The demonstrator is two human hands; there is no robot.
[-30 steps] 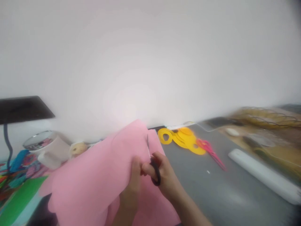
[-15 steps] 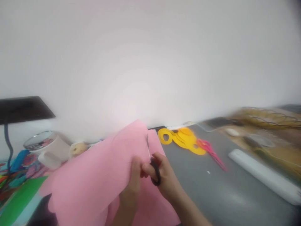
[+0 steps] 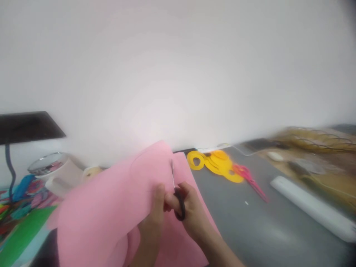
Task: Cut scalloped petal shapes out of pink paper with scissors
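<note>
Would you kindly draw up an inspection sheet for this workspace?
Surface: grey tabletop, with a tiny white scrap on it.
Things in use: large pink sheet, curved upward; black-handled scissors, blades against it.
Clutter: overlapping yellow cut-outs, pink scissors and a long white bar to the right; mixed coloured items at far left.
Hands: left hand grips the sheet; right hand holds the black-handled scissors.
Cables: dark cord-like strip below a dark panel; cable or stand, cannot tell.
Surroundings: pale wall behind; right edge blurred.
</note>
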